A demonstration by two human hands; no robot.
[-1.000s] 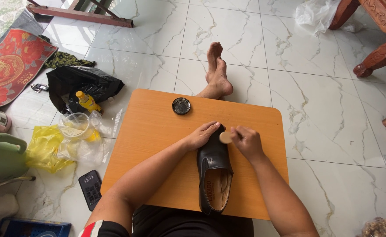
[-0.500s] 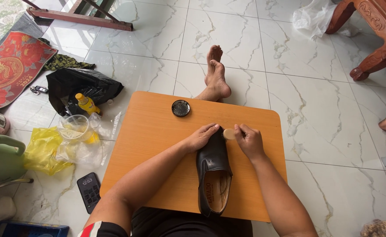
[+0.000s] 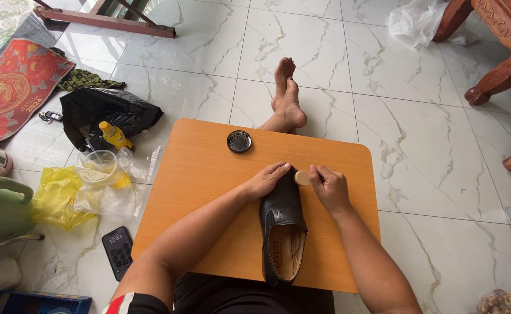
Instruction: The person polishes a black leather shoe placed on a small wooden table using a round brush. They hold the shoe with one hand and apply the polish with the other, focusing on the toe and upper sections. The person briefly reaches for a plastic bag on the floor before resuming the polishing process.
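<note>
Both arms are bare from the shoulder down, with no watch, bracelet or ring showing on the left hand (image 3: pixel 265 181) or the right hand (image 3: pixel 328 187). Far back from the left hand, at the shoulder, sits the edge of a short sleeve (image 3: pixel 132 303) striped in red, white and a dark band. Behind both hands, at the lap, a dark, near-black garment (image 3: pixel 249 299) covers the body. Beyond the hands, two bare feet (image 3: pixel 286 93) show, without socks or shoes.
</note>
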